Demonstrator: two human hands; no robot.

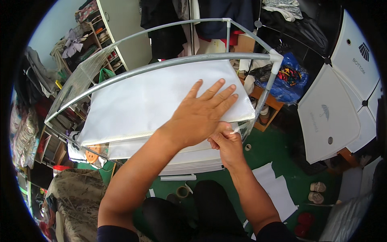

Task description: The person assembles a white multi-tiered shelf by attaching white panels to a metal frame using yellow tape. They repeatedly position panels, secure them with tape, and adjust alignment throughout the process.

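Note:
A white shelf panel (133,101) lies inside a grey tubular frame (161,63), with another white layer (129,148) below it. My left hand (197,113) rests flat on top of the panel near its right end, fingers spread. Just beyond its wrist, my right hand (227,141) pinches a strip of clear plastic (241,128) at the panel's near right corner, beside the frame's upright post (266,90). Part of the right hand's fingertips is hidden behind the left hand. White joints (275,57) connect the tubes.
Clear film (80,74) covers the frame's left end. On the green floor lie a tape roll (183,191), white sheets (276,193) and a pair of shoes (317,192). White printed panels (328,117) stand at right. A blue plastic bag (292,78) sits behind the frame's right corner.

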